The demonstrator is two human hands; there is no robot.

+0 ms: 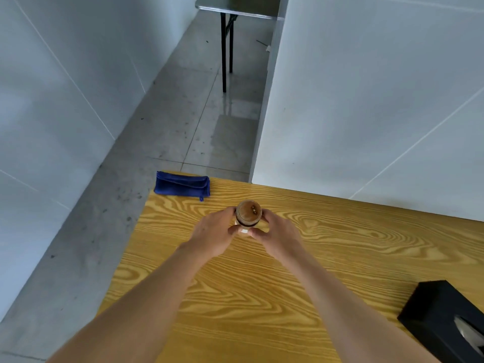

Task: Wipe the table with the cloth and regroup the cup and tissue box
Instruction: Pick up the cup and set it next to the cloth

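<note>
Both hands grasp the cup (248, 214): the left hand (214, 233) and the right hand (278, 235) close around its sides, far on the worktop (327, 247). The folded blue cloth (182, 186) lies untouched at the far left corner; the black tissue box (442, 315) sits well apart, near right. Step in hand appears to be relocating the cup. The next move likely calls for keeping it upright.
</note>
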